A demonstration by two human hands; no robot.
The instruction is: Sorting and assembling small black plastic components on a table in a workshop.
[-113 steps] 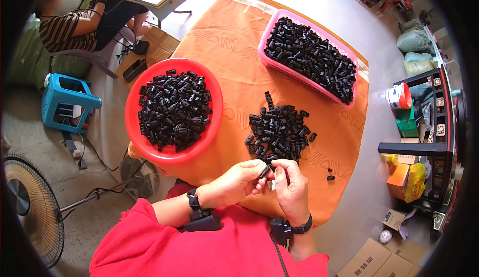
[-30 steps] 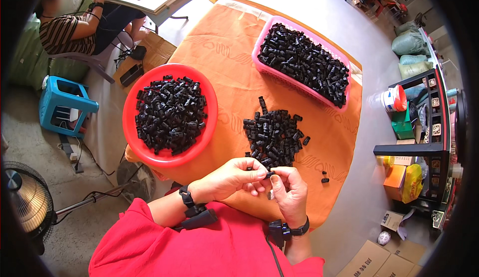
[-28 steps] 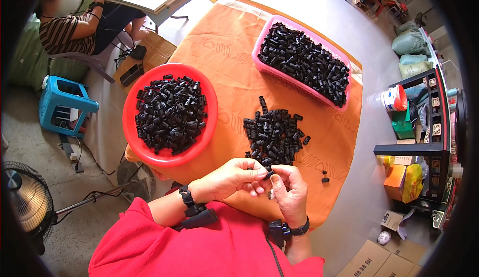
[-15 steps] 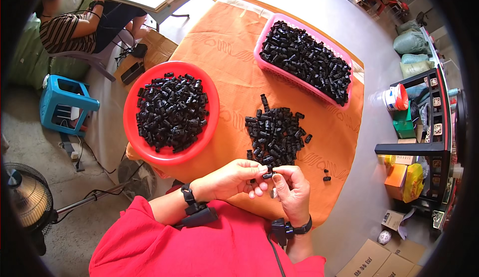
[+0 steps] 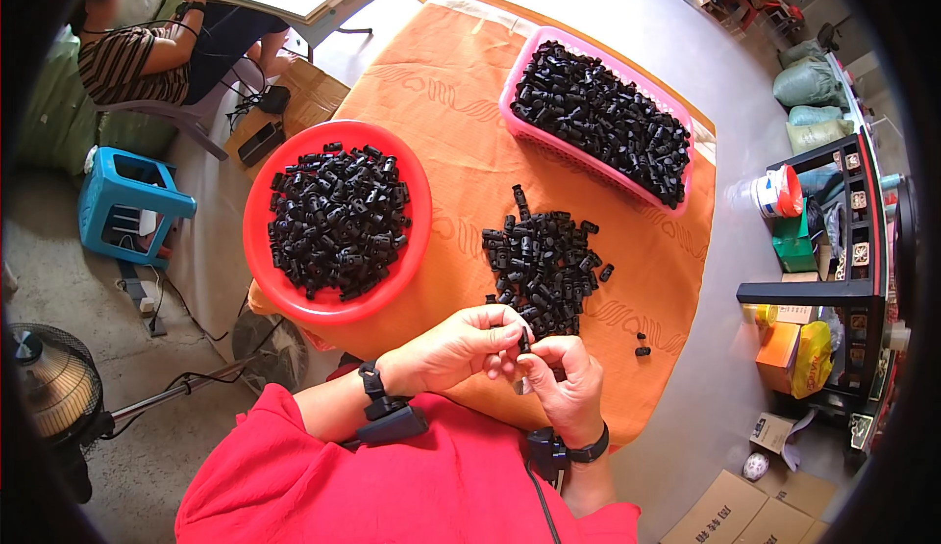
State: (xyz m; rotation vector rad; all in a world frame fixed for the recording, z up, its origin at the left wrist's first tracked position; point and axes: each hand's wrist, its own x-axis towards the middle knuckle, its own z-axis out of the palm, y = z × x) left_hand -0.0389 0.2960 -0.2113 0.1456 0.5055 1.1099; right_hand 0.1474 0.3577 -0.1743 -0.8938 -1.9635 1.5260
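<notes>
Dark printed characters are borne by the cardboard (image 5: 730, 510) at lower right, and red lettering by a yellow bag (image 5: 813, 358). The table is covered by an orange cloth (image 5: 417, 59) with a curling pattern. A red basin (image 5: 257, 221) and a pink basket (image 5: 564, 155), both filled with black pieces, are set on it, with a loose pile (image 5: 544, 265) between them and the hands. The concrete floor is occupied by a blue stool (image 5: 137, 201) and a fan (image 5: 54, 382). One small black piece (image 5: 524, 341), glossy and roughly cylindrical, is held just below the pile, pinched between the fingertips of the left hand (image 5: 461, 350) and right hand (image 5: 566, 375); its finer details are hidden by the fingers
</notes>
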